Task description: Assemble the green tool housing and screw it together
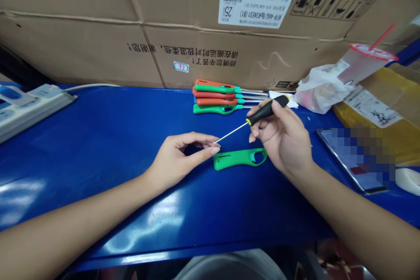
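My right hand grips a screwdriver by its black and yellow handle, the thin metal shaft pointing left and down. My left hand pinches thumb and forefinger around something tiny at the shaft's tip, too small to name. A green plastic handle shell lies flat on the blue table just below the shaft, between the two hands.
Several orange and green lighters lie stacked by the big cardboard box at the back. A white power strip sits far left. At right are a plastic bag with a cup, a phone and yellow packaging.
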Demonstrator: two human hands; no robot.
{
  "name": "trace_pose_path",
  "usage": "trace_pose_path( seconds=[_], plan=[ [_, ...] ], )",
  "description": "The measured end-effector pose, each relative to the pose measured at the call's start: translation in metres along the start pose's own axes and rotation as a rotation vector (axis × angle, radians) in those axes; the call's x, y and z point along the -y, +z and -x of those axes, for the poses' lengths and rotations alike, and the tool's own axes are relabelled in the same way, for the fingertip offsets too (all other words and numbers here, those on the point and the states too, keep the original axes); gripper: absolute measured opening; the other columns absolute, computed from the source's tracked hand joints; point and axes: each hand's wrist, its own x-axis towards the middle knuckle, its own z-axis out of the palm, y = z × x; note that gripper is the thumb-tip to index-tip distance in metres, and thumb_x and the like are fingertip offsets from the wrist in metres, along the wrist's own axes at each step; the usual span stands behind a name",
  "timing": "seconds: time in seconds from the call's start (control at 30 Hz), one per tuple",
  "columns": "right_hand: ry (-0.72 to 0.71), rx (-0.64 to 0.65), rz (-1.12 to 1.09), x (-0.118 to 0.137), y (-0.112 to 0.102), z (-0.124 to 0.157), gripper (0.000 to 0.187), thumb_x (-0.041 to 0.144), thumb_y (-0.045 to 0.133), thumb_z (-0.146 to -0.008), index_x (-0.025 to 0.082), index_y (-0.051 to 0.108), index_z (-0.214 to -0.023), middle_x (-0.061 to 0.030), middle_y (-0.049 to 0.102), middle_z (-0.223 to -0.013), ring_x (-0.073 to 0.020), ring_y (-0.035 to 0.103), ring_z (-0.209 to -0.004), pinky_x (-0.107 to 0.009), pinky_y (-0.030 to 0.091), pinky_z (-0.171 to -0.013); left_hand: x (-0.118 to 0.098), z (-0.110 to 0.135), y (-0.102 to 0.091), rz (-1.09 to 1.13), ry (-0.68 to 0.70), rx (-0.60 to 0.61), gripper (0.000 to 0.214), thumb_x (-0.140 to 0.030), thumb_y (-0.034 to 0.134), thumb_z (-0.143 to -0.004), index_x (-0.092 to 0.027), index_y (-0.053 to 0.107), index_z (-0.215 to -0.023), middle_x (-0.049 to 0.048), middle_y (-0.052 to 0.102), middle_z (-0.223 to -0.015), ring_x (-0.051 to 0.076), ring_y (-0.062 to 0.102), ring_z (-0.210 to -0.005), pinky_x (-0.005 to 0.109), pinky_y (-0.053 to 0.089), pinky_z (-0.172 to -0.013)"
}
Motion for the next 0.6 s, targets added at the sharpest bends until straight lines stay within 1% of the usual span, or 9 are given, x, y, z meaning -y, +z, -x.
trace_pose_path(
  seconds=[0.2,0.33,0.47,0.6],
  plan=[
    [-0.003,-0.01,-0.047,-0.0006,0.0019,0.0024,0.015,0.037,0.061,-0.094,0.023,0.059,-0.093,-0.0032,0.07,-0.087,-0.0123,0.059,-0.055,-0.027,0.055,-0.047,-0.0016,0.0016,-0.0006,-0.043,0.047,-0.027,0.011,-0.031,0.083,-0.083,-0.021,0.085,-0.087,0.0034,0.082,-0.088,0.019,0.074,-0.079,0.029,0.058,-0.076],
    [-0.069,-0.01,-0.064,-0.0011,0.0008,0.0008,0.017,0.039,0.065,-0.091,0.023,0.062,-0.089,-0.0018,0.071,-0.085,-0.012,0.058,-0.053,-0.026,0.053,-0.043,-0.0017,0.0011,-0.0007,-0.086,0.098,-0.047,0.007,-0.028,0.083,-0.083,-0.021,0.085,-0.085,0.0025,0.082,-0.084,0.017,0.073,-0.076,0.027,0.057,-0.074],
    [-0.134,0.033,-0.037,0.0003,0.0006,0.0012,0.017,0.041,0.071,-0.09,0.025,0.063,-0.09,-0.0001,0.071,-0.083,-0.0118,0.06,-0.051,-0.024,0.051,-0.038,0.0002,0.0008,0.0002,-0.108,0.158,-0.022,0.004,-0.023,0.082,-0.084,-0.021,0.085,-0.086,0.0017,0.081,-0.084,0.015,0.073,-0.075,0.023,0.056,-0.072],
    [-0.149,0.086,-0.006,0.001,0.0001,0.0026,0.018,0.043,0.072,-0.091,0.026,0.064,-0.092,0.0003,0.071,-0.086,-0.0115,0.061,-0.052,-0.023,0.051,-0.037,0.001,0.0013,0.0007,-0.125,0.161,-0.02,0.004,-0.022,0.082,-0.084,-0.021,0.085,-0.086,0.0015,0.081,-0.083,0.013,0.073,-0.074,0.021,0.055,-0.069]
  ],
)
